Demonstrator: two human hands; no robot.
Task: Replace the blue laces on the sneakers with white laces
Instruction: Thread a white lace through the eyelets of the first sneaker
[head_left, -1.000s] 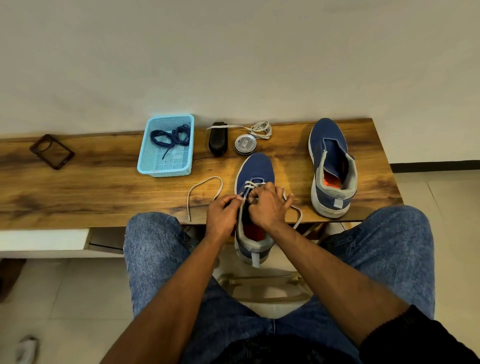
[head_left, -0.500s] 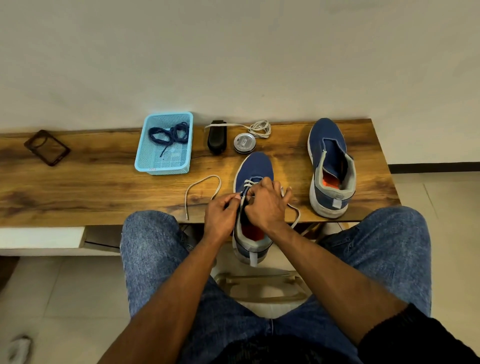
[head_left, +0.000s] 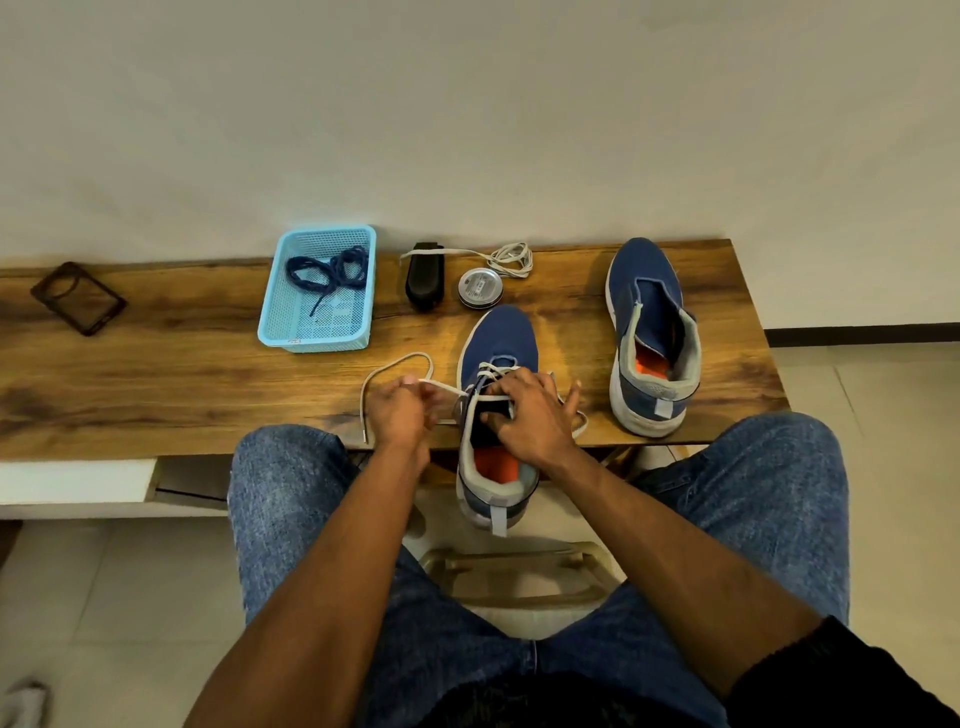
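A blue sneaker lies toe-away at the wooden table's front edge, its heel overhanging. A white lace is threaded through its lower eyelets. My left hand pinches the lace's left strand, pulled out to the left. My right hand rests on the tongue and eyelets, fingers curled on the shoe's upper; what it grips is hidden. The second blue sneaker stands unlaced to the right. Blue laces lie in a light-blue basket. Another white lace is coiled at the back.
A black brush and a round tin sit behind the near sneaker. A dark phone case lies far left. My denim knees flank a stool frame below the table edge.
My left hand has moved left away from the shoe, drawing the white strand taut. My right hand stays on the tongue, fingers spread slightly more.
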